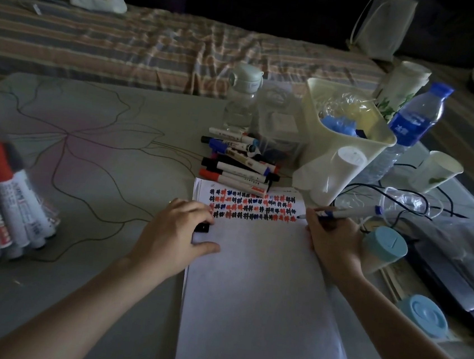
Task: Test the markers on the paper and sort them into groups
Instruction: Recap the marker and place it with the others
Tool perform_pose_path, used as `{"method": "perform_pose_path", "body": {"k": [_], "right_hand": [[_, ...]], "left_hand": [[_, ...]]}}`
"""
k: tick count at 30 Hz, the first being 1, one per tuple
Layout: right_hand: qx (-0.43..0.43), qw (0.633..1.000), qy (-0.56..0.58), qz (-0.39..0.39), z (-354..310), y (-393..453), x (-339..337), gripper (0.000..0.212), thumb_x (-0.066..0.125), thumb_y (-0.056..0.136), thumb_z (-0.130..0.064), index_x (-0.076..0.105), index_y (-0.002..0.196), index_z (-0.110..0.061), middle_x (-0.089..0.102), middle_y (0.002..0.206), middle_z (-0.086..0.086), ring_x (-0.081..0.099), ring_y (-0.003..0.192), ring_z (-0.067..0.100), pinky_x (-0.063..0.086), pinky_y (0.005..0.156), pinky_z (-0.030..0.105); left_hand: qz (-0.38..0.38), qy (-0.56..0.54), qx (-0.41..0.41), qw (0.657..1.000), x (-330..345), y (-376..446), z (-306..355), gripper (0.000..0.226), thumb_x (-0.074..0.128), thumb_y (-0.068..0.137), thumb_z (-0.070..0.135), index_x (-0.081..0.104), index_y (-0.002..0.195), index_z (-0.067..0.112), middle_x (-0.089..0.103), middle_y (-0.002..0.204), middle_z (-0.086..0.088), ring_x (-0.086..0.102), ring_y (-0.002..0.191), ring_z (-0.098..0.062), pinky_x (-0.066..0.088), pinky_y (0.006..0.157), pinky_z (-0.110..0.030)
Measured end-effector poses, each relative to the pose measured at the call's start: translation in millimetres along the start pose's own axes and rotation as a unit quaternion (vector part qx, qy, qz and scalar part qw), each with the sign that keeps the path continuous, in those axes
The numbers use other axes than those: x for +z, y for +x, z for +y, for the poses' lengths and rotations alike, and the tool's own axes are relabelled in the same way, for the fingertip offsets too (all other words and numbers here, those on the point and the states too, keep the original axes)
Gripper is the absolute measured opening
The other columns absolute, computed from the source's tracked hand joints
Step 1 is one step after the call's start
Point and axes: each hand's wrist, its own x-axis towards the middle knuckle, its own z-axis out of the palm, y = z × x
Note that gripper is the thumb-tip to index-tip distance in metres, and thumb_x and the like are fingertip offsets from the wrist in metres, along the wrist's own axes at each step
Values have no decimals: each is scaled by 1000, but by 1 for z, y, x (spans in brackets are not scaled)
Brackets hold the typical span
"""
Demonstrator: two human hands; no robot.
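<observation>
Markers (7, 208) sorted in a clear container lie at the far left of the surface (91, 164). Left hand (175, 240) rests on the paper (259, 292), fingers curled around a small black cap (202, 228). Unsorted markers (239, 162) form a pile just beyond the sheet's top edge (rows of red, blue and black test marks (253, 207) fill its upper part). Right hand (333, 242) grips a blue marker (340, 213), tip at the rows' right end.
</observation>
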Motion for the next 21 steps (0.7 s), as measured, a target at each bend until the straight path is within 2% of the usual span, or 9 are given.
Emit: {"method": "perform_pose_path", "body": {"k": [6,9,12,16,19,21], "right_hand": [[-10,1000,-8,4,0,0,3,21,69,90,-29,69,76,-13,63,49,-9,60,44,-2,38,39,7],[-23,999,-20,26,2,0,2,24,67,91,-26,67,71,-14,62,49,-7,60,45,0,40,40,8],[-26,999,-18,17,5,1,1,20,68,90,-28,66,72,-18,66,54,-5,62,46,2,44,42,10],[-42,999,-23,7,3,0,4,12,69,88,-30,66,78,-24,68,64,-8,65,61,-1,46,51,8],[-36,999,-26,25,3,1,3,12,68,89,-30,66,80,-23,68,66,-6,65,60,4,52,57,20],[-31,999,-18,19,5,-1,2,14,68,90,-31,66,80,-21,68,62,-5,65,55,6,51,52,20]], "left_hand": [[3,-5,-3,1000,0,0,0,53,78,71,47,67,115,19,60,124,8,48,113,-10,39,87,-21],[-1,-5,-3,1000,0,0,0,54,77,72,48,67,116,19,60,124,9,47,113,-10,41,88,-23],[-1,-6,-4,1000,0,0,0,54,77,71,49,67,115,19,60,124,9,48,113,-10,42,89,-25],[0,-3,-5,1000,0,1,0,54,77,71,48,67,115,18,61,124,8,48,112,-11,41,87,-24],[-1,-7,-7,1000,0,0,1,54,77,71,48,67,115,19,60,124,8,48,113,-11,41,88,-24],[-2,-7,-9,1000,-1,0,1,54,77,72,48,66,116,19,60,124,9,47,113,-11,43,89,-26]]}}
